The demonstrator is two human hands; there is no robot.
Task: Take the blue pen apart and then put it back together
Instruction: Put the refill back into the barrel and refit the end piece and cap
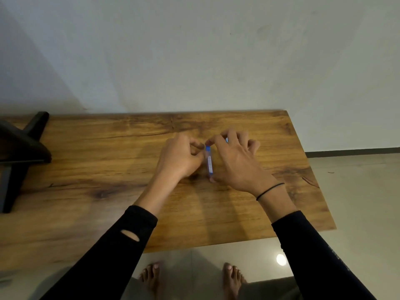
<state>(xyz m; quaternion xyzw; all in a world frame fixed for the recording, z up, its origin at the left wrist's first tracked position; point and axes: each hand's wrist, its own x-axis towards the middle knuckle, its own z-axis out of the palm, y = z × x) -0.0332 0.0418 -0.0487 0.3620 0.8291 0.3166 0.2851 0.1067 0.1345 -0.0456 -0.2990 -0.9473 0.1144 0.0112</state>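
Sitting at far left: a dark, black object (19, 152) with angled legs rested on the table's left end; what it was could not be told.
Table: a wooden top (97, 169) with strong grain ran across the view, its far edge against a pale wall (194, 50).
Left sleeve: black, with a small oval hole (129, 235) near the forearm.
Left hand: the left hand (179, 158) was curled loosely into a fist over the middle of the table, fingertips bent towards the pen's upper end; whether they actually touched it could not be told.
Blue pen: the blue pen (209, 162) stood between the two hands, roughly upright in the picture, a pale label along its barrel.
Right hand: the right hand (234, 161) pinched the pen, fingertips at its top end and thumb near its lower end, the other fingers spread loosely behind.
Right wrist: a thin black band (270, 191) circled it above a black sleeve.
Floor: pale tiles (357, 191) lay right of the table, and two bare feet (192, 278) showed below its near edge.
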